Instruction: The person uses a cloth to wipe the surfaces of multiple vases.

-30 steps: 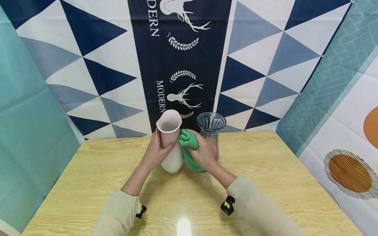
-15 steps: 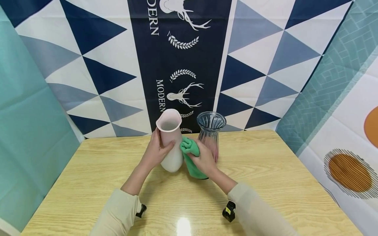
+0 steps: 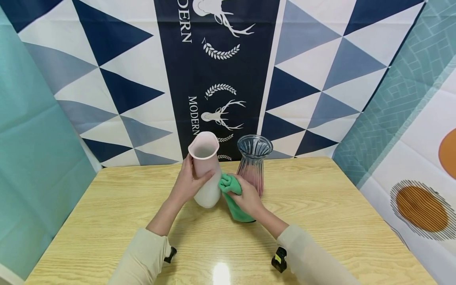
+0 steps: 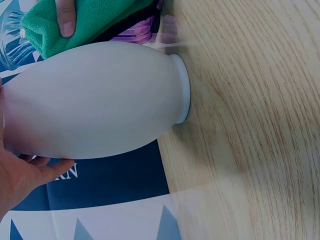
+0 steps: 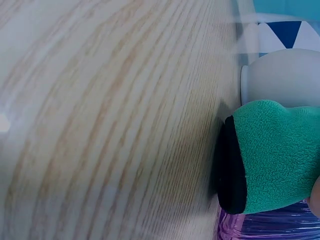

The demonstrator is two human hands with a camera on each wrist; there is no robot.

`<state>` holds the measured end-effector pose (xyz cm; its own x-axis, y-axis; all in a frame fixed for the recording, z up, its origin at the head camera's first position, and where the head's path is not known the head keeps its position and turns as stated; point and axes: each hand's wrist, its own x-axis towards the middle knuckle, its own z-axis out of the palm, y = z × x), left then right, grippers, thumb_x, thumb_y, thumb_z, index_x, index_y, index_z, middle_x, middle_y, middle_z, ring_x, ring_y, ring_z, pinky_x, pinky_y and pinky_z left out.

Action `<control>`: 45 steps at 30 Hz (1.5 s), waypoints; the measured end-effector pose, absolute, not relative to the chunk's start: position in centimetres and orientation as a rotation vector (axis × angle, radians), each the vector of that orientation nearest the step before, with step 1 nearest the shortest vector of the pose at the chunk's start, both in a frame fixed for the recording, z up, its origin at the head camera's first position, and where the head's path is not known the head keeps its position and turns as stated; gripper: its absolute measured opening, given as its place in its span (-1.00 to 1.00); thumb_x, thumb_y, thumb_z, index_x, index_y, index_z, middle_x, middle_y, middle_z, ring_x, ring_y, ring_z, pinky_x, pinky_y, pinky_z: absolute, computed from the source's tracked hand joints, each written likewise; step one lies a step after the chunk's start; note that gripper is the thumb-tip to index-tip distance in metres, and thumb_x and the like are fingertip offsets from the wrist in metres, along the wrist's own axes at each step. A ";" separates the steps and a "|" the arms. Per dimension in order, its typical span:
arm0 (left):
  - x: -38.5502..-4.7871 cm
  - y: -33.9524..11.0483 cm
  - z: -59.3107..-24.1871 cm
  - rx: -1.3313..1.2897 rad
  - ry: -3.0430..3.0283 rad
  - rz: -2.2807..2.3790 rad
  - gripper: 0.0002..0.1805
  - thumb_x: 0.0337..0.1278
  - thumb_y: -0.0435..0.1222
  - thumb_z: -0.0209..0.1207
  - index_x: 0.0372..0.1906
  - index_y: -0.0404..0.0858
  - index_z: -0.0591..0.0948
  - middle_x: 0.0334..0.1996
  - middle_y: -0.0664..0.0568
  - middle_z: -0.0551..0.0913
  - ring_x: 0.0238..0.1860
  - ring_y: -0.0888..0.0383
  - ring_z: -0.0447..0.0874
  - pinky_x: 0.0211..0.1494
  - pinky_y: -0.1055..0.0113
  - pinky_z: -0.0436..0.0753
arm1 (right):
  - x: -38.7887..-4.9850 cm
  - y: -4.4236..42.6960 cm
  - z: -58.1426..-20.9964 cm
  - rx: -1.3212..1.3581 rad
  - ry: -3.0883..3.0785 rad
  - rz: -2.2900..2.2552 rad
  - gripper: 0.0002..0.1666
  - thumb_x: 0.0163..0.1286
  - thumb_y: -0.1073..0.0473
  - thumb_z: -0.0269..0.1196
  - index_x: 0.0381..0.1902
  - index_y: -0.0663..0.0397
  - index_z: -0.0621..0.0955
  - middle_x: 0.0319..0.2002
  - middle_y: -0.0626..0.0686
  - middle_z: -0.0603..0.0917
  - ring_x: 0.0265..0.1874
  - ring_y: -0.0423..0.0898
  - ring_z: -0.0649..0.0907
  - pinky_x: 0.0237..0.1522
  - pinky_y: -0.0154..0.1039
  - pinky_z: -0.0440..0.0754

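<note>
A tall vase (image 3: 210, 190), pale pink at its wavy rim and white below, is gripped by my left hand (image 3: 187, 183), with the thumb across its front. Whether its base (image 4: 185, 90) touches the table cannot be told. My right hand (image 3: 248, 198) holds a bunched green cloth (image 3: 229, 184) against or close beside the vase's right side. The cloth's dark-edged end (image 5: 234, 170) hangs low, near the tabletop. Just behind the right hand stands a ribbed glass vase (image 3: 253, 152), blue at the top and pink lower down, partly hidden by that hand.
The light wood-grain table (image 3: 124, 221) reaches back to a patterned blue, white and navy cloth backdrop (image 3: 217, 79). Teal fabric (image 3: 39, 138) hangs on the left, and a patterned cloth (image 3: 409, 170) on the right.
My right hand has moved down and slightly right with the green cloth, along the pale vase's side. The left hand and that vase have stayed nearly still.
</note>
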<state>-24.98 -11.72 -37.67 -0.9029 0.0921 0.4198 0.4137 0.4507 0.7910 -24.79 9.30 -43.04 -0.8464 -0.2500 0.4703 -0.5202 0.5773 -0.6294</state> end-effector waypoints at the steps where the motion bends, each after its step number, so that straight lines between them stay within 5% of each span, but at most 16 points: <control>1: -25.0 -11.7 -37.7 -0.432 -2.385 -1.437 -0.01 -0.01 0.00 0.31 0.44 -0.12 0.00 0.27 -0.11 0.25 0.26 -0.05 0.32 0.29 -0.07 0.38 | -24.8 9.3 -43.0 0.630 -2.477 1.147 -0.40 0.15 0.19 0.37 0.16 0.09 0.48 0.05 0.13 0.63 0.02 0.06 0.61 0.09 0.00 0.54; 16: -25.3 -11.6 -37.6 -0.449 -2.365 -1.451 -0.02 0.00 -0.06 0.32 0.44 -0.13 0.01 0.27 -0.13 0.26 0.24 -0.06 0.35 0.27 -0.06 0.40 | -25.7 8.3 -40.0 0.705 -2.118 1.205 -0.38 0.14 0.29 0.35 0.18 0.20 0.45 0.10 0.14 0.60 0.09 0.02 0.57 0.16 -0.09 0.49; 26: -25.3 -11.6 -37.7 -0.436 -2.386 -1.429 -0.03 0.01 -0.04 0.30 0.43 -0.15 0.01 0.25 -0.15 0.26 0.21 -0.07 0.37 0.23 -0.06 0.44 | -26.2 7.2 -37.6 0.643 -2.080 1.164 -0.39 0.15 0.23 0.36 0.19 0.11 0.47 0.07 0.11 0.62 0.06 0.00 0.60 0.06 -0.08 0.55; 45: -25.3 -11.6 -37.6 -0.449 -2.374 -1.438 -0.03 0.01 -0.04 0.31 0.44 -0.12 0.00 0.26 -0.13 0.26 0.22 -0.07 0.36 0.26 -0.08 0.42 | -26.3 7.3 -39.1 0.657 -2.192 1.262 -0.39 0.16 0.27 0.34 0.19 0.19 0.46 0.11 0.14 0.59 0.13 0.03 0.55 0.21 -0.09 0.46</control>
<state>-25.25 -11.60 -37.63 -0.8965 0.0971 0.4323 0.4281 0.4415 0.7885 -26.29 7.27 -39.09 -0.7456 -0.1492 0.6494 -0.6366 0.4476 -0.6280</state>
